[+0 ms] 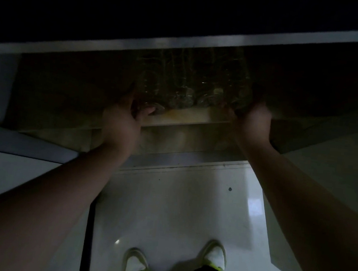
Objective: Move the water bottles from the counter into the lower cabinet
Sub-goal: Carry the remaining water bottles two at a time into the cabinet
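A shrink-wrapped pack of clear water bottles (193, 81) lies inside the dim lower cabinet, its near end resting on the pale shelf (187, 118). My left hand (123, 121) grips the pack's near left corner. My right hand (252, 121) grips the near right corner. Both arms reach forward and down into the opening. The far end of the pack is lost in shadow under the counter edge (180, 43).
Open cabinet doors stand to the left (25, 143) and to the right (331, 158) of my arms. Below is a glossy white tile floor (179, 209). My two feet in white and yellow-green shoes (136, 263) stand on it.
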`<action>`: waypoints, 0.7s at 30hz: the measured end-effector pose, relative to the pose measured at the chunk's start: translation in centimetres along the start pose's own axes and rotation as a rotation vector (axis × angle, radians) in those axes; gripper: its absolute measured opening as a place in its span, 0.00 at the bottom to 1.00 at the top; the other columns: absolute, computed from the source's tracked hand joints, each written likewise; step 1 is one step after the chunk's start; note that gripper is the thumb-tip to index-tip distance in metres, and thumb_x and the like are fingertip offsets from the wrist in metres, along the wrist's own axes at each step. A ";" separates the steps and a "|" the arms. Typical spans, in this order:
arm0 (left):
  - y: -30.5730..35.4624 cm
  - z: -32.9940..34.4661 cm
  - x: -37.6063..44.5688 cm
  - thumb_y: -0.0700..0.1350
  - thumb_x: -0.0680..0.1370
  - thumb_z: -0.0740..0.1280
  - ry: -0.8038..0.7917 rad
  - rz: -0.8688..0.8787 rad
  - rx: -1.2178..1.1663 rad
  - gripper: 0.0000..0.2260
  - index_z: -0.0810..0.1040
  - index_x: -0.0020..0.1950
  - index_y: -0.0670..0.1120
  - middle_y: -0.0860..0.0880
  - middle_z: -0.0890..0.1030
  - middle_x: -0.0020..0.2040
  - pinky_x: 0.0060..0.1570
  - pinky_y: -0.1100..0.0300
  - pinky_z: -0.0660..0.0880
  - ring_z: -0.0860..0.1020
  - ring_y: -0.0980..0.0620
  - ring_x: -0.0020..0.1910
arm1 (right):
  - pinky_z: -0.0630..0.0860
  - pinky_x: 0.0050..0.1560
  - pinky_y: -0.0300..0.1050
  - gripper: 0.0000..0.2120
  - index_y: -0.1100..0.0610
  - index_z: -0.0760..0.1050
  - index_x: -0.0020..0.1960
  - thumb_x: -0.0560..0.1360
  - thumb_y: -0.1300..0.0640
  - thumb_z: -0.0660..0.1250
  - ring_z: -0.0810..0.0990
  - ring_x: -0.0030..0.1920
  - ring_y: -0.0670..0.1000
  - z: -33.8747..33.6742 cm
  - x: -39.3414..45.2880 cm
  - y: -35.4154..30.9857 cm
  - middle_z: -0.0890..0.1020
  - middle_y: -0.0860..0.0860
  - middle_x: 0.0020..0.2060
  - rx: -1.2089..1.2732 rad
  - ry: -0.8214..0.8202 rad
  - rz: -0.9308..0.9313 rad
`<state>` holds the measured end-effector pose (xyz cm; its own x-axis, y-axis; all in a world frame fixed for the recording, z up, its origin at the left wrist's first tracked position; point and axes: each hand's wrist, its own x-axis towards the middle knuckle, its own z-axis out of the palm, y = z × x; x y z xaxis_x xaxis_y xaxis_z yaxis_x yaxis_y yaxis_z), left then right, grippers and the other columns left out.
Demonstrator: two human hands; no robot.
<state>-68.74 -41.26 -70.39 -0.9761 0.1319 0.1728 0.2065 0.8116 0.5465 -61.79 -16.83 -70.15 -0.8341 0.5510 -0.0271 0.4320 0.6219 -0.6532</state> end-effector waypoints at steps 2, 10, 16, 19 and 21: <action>-0.1 0.3 0.2 0.53 0.77 0.69 0.001 0.007 0.013 0.27 0.71 0.72 0.42 0.37 0.82 0.56 0.44 0.56 0.70 0.80 0.38 0.53 | 0.68 0.43 0.36 0.22 0.61 0.69 0.65 0.78 0.49 0.66 0.77 0.51 0.51 0.0 0.5 0.3 0.77 0.57 0.54 -0.058 -0.026 -0.006; -0.4 1.0 1.9 0.54 0.78 0.68 -0.016 -0.026 0.065 0.27 0.69 0.74 0.43 0.38 0.81 0.57 0.45 0.56 0.69 0.79 0.39 0.54 | 0.69 0.39 0.40 0.26 0.64 0.70 0.66 0.79 0.44 0.62 0.78 0.45 0.52 1.5 1.8 1.3 0.79 0.59 0.51 -0.163 -0.056 -0.023; -0.4 1.3 2.6 0.53 0.80 0.65 -0.083 -0.076 0.134 0.29 0.63 0.78 0.46 0.37 0.77 0.65 0.54 0.52 0.70 0.76 0.38 0.61 | 0.65 0.45 0.41 0.31 0.64 0.66 0.70 0.79 0.40 0.58 0.75 0.46 0.52 1.5 2.4 1.3 0.77 0.59 0.54 -0.258 -0.135 -0.012; -0.4 1.0 2.7 0.53 0.79 0.65 -0.150 -0.115 0.129 0.30 0.61 0.78 0.45 0.37 0.73 0.68 0.58 0.50 0.69 0.73 0.37 0.64 | 0.68 0.44 0.42 0.28 0.61 0.66 0.69 0.79 0.42 0.61 0.73 0.45 0.48 0.3 2.1 1.7 0.78 0.58 0.52 -0.229 -0.195 -0.024; -0.7 0.5 2.0 0.54 0.79 0.64 -0.185 -0.108 0.182 0.30 0.62 0.77 0.44 0.37 0.72 0.69 0.57 0.50 0.70 0.73 0.38 0.64 | 0.70 0.45 0.42 0.28 0.58 0.64 0.71 0.78 0.45 0.64 0.75 0.47 0.48 -0.9 0.7 1.6 0.77 0.56 0.56 -0.198 -0.199 -0.016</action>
<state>-70.84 -41.35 -70.82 -0.9911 0.1269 -0.0406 0.1008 0.9132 0.3949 -61.37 -14.96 -70.52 -0.8838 0.4322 -0.1791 0.4607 0.7372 -0.4943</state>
